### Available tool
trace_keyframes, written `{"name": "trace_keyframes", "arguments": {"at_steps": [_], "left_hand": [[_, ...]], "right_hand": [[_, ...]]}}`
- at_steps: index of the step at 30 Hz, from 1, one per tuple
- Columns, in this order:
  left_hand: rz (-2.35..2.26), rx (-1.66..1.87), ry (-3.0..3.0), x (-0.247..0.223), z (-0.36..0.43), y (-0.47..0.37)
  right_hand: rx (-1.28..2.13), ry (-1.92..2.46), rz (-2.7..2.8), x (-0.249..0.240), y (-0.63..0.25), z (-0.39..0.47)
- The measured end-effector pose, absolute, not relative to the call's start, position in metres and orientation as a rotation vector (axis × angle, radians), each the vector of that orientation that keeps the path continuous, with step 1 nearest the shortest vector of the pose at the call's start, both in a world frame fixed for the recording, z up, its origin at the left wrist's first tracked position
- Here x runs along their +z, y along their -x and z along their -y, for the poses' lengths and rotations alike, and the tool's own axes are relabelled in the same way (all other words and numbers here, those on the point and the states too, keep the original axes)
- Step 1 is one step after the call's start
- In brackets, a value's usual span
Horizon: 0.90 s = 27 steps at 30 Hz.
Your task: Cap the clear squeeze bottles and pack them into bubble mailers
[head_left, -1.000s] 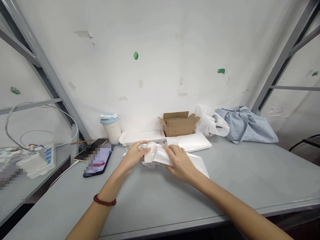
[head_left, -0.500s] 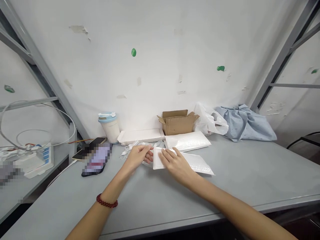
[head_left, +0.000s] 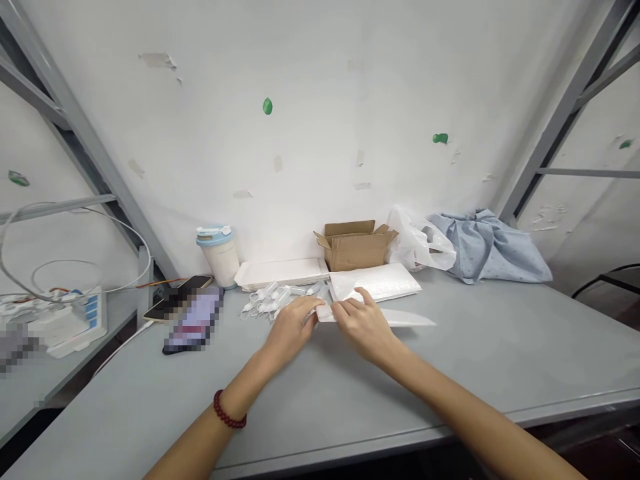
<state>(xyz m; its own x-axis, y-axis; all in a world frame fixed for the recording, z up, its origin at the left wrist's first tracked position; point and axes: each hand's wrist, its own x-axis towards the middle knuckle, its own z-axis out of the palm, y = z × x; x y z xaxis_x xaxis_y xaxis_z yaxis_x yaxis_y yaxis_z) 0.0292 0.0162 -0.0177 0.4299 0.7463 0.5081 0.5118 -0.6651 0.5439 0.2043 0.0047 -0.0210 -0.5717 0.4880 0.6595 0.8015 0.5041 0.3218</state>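
Note:
A white bubble mailer point(head_left: 407, 318) is held between both hands just above the table, seen nearly edge-on with its far end pointing right. My left hand point(head_left: 295, 327), with a dark red beaded bracelet on the wrist, is closed, thumb and fingers pinching the mailer's left end. My right hand point(head_left: 363, 325) is closed on the mailer a little to the right, index finger raised. Behind my left hand lies a pile of small clear and white pieces with thin loops point(head_left: 273, 297). Another padded mailer point(head_left: 380, 280) lies flat behind my right hand.
A stack of white mailers point(head_left: 283, 272) lies near the wall, left of an open cardboard box point(head_left: 357, 250). A white plastic bag point(head_left: 423, 243) and blue cloth point(head_left: 493, 247) are right. A lidded cup point(head_left: 220, 260) and two phones point(head_left: 195, 320) lie left.
The mailer has tipped from showing its broad face to nearly edge-on. My left hand has moved right and closed on its left end, while my right hand keeps its hold.

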Motion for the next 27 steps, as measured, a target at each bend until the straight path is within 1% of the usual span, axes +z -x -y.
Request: {"name": "trace_keyframes", "arguments": {"at_steps": [6,9,12,20,23,27], "left_hand": [[-1.062,1.052,-1.813,-0.008,-0.025,-0.048],[-1.065,1.029,-1.487,-0.002,-0.042,-0.06],[-1.119,1.039,-1.315,0.0,-0.061,-0.073],[-1.117,0.944,-1.272,-0.006,-0.092,-0.098],[-1.175,0.908,-1.339,-0.009,-0.094,-0.096],[-1.368,0.905,-1.508,-0.008,-0.104,-0.075]], "right_hand": [[-0.849,1.15,1.906,-0.002,-0.212,-0.008],[-0.802,1.219,1.94,0.002,-0.221,-0.015],[-0.747,1.343,2.05,-0.001,-0.23,-0.025],[-0.594,1.888,2.131,-0.011,-0.257,-0.049],[-0.519,1.948,2.131,-0.009,-0.263,-0.052],[-0.46,1.911,2.165,-0.006,-0.261,-0.049]]}}
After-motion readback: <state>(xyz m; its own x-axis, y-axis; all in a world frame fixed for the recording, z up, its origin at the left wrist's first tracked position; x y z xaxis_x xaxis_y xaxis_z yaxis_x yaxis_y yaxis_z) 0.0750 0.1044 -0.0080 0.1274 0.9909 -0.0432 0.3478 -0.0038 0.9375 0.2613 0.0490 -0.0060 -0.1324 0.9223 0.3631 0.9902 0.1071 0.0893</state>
